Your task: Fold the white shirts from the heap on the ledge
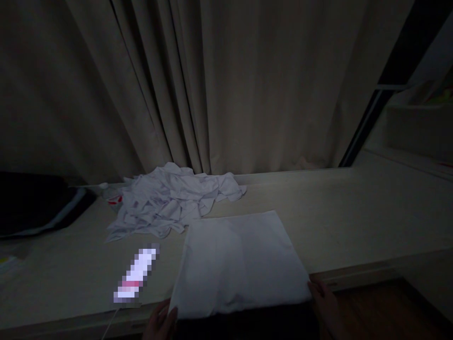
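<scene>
A smooth white cloth, laid out as a flat rectangle, spreads over the front part of the table, and its near edge reaches the table's front. Its near left corner is pinched by my left hand, thumb on top. At the near right corner, my right hand grips the side edge with its fingers closed. Behind the cloth and to the left lies a crumpled heap of white fabric, close to the cloth's far left corner.
A pixelated lit phone with a cable lies left of the cloth. A bottle with a red label stands beside the heap. A dark bag-like object is at far left. Beige curtains hang behind the pale table.
</scene>
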A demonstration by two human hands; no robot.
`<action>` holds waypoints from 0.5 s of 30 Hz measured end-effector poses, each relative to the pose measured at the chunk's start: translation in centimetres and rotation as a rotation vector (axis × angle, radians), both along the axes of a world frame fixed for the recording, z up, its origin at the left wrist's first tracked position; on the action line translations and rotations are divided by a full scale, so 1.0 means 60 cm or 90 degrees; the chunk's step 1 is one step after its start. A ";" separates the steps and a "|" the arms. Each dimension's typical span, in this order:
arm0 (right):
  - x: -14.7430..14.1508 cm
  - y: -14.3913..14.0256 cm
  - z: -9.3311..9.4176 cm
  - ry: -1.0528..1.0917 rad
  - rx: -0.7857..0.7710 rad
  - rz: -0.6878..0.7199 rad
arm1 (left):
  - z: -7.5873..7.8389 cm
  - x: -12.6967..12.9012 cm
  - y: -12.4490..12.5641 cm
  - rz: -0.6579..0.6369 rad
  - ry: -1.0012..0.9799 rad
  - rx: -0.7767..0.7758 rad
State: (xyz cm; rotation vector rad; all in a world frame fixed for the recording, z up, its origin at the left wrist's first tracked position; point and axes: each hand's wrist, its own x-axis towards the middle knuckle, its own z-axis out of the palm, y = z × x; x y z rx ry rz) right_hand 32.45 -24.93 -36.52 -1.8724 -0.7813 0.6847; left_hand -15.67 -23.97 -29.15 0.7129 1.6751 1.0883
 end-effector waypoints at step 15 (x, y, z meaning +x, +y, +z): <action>0.016 -0.006 -0.001 -0.059 -0.058 0.054 | -0.039 -0.043 0.007 -0.047 0.202 -0.032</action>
